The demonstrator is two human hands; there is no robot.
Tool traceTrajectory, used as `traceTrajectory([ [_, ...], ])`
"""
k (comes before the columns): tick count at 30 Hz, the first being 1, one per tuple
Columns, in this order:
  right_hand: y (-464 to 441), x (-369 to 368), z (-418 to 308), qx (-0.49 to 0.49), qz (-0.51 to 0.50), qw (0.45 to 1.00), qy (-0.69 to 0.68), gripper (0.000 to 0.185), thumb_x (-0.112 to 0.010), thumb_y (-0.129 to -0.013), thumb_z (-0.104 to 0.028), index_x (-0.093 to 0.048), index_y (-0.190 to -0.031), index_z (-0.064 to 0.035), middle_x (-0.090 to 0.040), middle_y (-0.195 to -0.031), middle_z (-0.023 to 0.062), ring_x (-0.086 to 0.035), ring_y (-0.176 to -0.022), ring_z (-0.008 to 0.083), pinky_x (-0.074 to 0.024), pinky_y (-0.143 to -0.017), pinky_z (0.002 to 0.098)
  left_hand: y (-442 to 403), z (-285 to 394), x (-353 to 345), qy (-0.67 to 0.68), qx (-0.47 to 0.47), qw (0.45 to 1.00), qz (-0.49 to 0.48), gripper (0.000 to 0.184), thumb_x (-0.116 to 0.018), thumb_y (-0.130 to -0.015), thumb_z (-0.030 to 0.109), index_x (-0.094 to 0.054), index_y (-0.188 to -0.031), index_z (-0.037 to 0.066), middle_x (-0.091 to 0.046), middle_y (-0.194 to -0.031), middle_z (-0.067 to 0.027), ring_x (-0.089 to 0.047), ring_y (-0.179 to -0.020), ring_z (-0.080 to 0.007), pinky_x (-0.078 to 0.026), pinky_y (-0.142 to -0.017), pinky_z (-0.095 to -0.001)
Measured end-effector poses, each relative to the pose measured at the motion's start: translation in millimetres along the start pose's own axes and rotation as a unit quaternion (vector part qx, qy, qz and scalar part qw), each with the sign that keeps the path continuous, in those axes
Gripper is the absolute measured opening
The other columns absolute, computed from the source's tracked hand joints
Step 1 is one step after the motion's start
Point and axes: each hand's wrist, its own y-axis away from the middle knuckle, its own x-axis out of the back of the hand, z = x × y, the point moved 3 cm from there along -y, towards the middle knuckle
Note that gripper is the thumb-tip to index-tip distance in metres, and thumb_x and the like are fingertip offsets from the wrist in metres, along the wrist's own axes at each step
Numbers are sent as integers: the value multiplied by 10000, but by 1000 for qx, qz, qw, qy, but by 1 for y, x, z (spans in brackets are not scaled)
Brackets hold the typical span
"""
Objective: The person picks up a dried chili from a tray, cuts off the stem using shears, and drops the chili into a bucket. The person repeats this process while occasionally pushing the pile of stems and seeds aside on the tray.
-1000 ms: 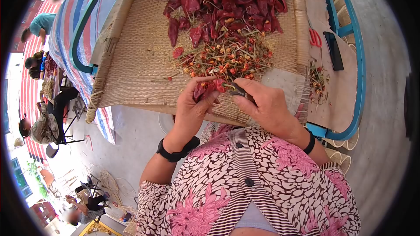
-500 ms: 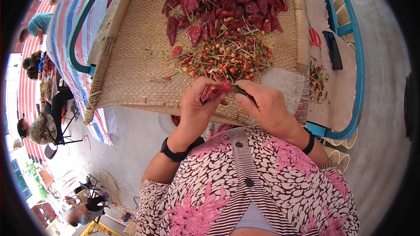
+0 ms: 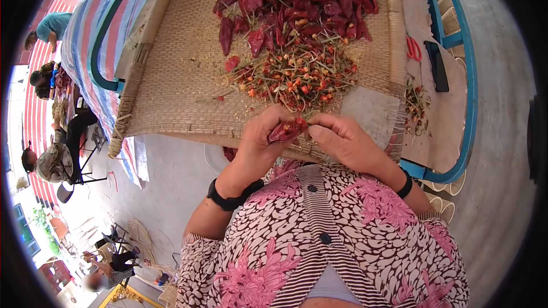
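Note:
My left hand (image 3: 257,142) is closed around a dried red chili pepper (image 3: 284,132), its torn, orange-red end facing right. My right hand (image 3: 348,144) meets that end with thumb and fingers pinched together; what lies in its grip is hidden. Both hands are over the near edge of a woven tray (image 3: 177,91). Just beyond them is a heap of stems and orange-red chili scraps (image 3: 297,77). Farther back lies a large pile of dark red dried chilies (image 3: 302,3).
Red-handled scissors (image 3: 413,49) and a black phone (image 3: 436,65) lie right of the tray, inside a blue metal frame (image 3: 471,97). More scraps (image 3: 416,105) lie there. A clear container (image 3: 213,159) shows below the tray's near edge. Several people sit at the left.
My right fingers have curled in tighter at the chili's end. The dark object and green stem seen in them before are now out of sight. My left hand still holds the chili.

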Motion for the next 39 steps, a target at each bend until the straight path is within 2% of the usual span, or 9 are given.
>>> traceTrajectory([
  [6,11,-3,-6,-203,-125,887,-394,268,-505,-1011,-342,-543,-1030,-77,-381,-625,-65,-337,-535,3,-262,-463,177,4,-5,-4,121,-26,992,14,299,-636,-810,-128,-554,-1051,29,-568,-998,-64,-575,-942,-163,-461,-816,-266],
  [11,2,-3,-9,46,54,997,41,250,-555,-981,-310,-563,-1008,-61,-504,-649,37,-507,-556,93,-392,-484,292,4,4,-6,118,30,990,65,249,-629,-861,-73,-549,-1075,25,-579,-982,-58,-579,-920,-130,-464,-779,-240],
  [13,4,-6,-18,143,126,952,239,241,-575,-967,-296,-572,-1008,-59,-529,-676,74,-553,-590,123,-431,-520,334,7,16,-8,162,149,973,72,213,-609,-906,-28,-540,-1100,24,-589,-969,-48,-583,-882,-107,-478,-749,-235],
  [18,3,-6,-21,187,172,912,323,243,-573,-969,-285,-572,-981,-43,-546,-685,60,-549,-599,137,-442,-538,345,5,8,-16,116,84,983,117,193,-582,-948,29,-527,-1132,40,-607,-957,-16,-573,-834,-74,-492,-713,-232],
  [21,6,-11,-13,69,81,994,34,250,-533,-995,-295,-545,-946,-50,-502,-642,-10,-487,-508,124,-385,-459,303,7,4,-17,194,92,973,82,174,-571,-957,42,-532,-1126,50,-608,-951,-16,-574,-839,-78,-493,-712,-235],
  [24,11,-14,-6,-108,-31,963,-246,274,-465,-1022,-340,-509,-946,-80,-407,-618,-71,-354,-435,70,-284,-403,236,8,-5,-18,258,92,960,61,172,-552,-971,70,-509,-1136,47,-600,-902,-31,-557,-788,-97,-464,-678,-244],
  [32,12,-21,-12,-166,-53,901,-397,302,-386,-1034,-399,-496,-998,-120,-334,-592,-75,-271,-385,37,-228,-363,208,0,-8,-20,311,70,947,40,187,-552,-970,79,-494,-1144,48,-611,-899,-59,-572,-818,-133,-471,-749,-276],
  [36,5,2,2,-203,83,811,-542,290,-393,-1034,-387,-502,-1002,-120,-336,-597,-71,-271,-382,39,-228,-357,213,12,-5,-18,43,16,999,-15,174,-554,-959,37,-511,-1126,56,-612,-932,-44,-579,-849,-121,-482,-792,-277],
  [39,11,19,-10,-81,138,887,-434,291,-407,-1029,-396,-509,-1020,-123,-347,-603,-66,-273,-384,40,-241,-358,216,28,-10,-12,47,55,997,-2,180,-555,-956,26,-524,-1131,51,-612,-975,-28,-594,-878,-103,-497,-787,-249],
])
